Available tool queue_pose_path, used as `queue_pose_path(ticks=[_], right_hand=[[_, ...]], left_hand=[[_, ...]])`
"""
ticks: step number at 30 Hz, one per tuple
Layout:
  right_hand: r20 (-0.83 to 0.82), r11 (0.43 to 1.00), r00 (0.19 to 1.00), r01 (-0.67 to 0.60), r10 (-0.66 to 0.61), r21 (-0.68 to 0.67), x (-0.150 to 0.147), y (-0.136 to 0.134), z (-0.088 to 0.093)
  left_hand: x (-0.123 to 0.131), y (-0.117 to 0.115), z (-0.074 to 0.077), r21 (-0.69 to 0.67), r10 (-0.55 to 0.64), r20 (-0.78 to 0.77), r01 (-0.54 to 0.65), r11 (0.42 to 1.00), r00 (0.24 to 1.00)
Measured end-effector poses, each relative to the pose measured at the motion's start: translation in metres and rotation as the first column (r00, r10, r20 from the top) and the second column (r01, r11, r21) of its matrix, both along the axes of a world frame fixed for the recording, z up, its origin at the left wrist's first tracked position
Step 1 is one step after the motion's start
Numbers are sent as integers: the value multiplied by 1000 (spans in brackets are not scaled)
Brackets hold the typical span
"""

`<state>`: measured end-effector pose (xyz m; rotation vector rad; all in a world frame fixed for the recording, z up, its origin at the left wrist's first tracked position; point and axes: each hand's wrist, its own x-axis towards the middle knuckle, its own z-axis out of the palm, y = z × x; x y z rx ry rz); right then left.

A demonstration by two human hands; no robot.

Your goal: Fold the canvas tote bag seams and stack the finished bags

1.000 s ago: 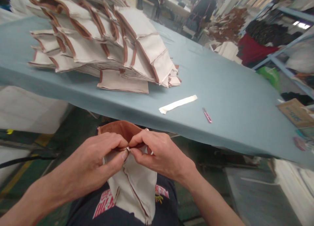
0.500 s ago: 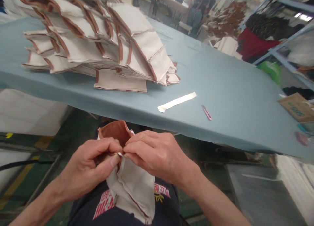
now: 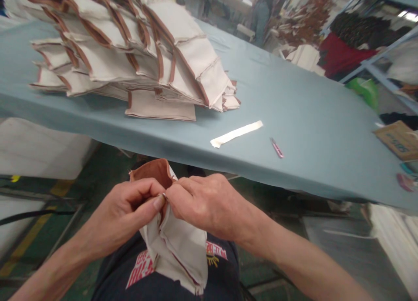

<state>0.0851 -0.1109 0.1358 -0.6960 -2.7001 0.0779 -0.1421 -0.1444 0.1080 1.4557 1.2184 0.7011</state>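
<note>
Over my lap hangs a sewn cream fabric piece (image 3: 183, 249) with a brown lining showing at its open top. My left hand (image 3: 130, 209) pinches its seam edge between thumb and forefinger. Right beside it, my right hand (image 3: 202, 201) is closed on the same edge, its fingertips curled and partly hidden. The two hands almost touch where they meet at the seam. On the table ahead lie a cream fabric strip (image 3: 237, 134) and a small pair of pink-handled thread snips (image 3: 277, 148).
A tall pile of similar cream pieces with brown edging (image 3: 130, 61) fills the left of the blue-covered table (image 3: 303, 131). A cardboard box (image 3: 396, 140) sits at the right end. Shelving with cloth (image 3: 369, 66) stands beyond. A person (image 3: 263, 14) is in the background.
My right hand has turned and curled its fingers more tightly at the seam, with the knuckles now facing up. My left hand has shifted slightly right, still pinching.
</note>
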Motion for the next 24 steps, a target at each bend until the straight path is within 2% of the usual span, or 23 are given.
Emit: queue_pose_path(ticks=[4,8,11,14,17,19,20,22,24], right_hand=[[40,1000,999,-6,6,-2,-2,1,0],[29,994,999,-16,19,-109,-2,5,-5],[-86,960,996,-29,5,-278,0,8,-12],[-224,864,974,-91,-26,-496,3,13,-16],[-257,688,964,-144,-64,-712,3,19,-13],[-235,577,969,-147,-79,-803,3,23,-8],[-224,540,971,-145,-83,-829,2,25,-6],[-209,502,974,-139,-86,-854,1,27,0],[-188,506,979,-121,-84,-854,-1,28,3]], left_hand=[[4,2,8,-21,7,-66,-8,1000,998],[3,0,-3,-17,-115,-72,114,993,991],[-1,-9,-14,3,-119,-33,120,993,992],[-8,-17,-20,0,-113,2,113,994,994],[-14,-20,-20,-30,-140,9,140,990,990],[-17,-19,-19,-52,-150,-5,150,987,989],[-18,-18,-19,-57,-152,-18,151,987,988],[-19,-17,-19,-48,-152,-51,150,988,987],[-19,-15,-19,-27,-151,-85,149,988,985]])
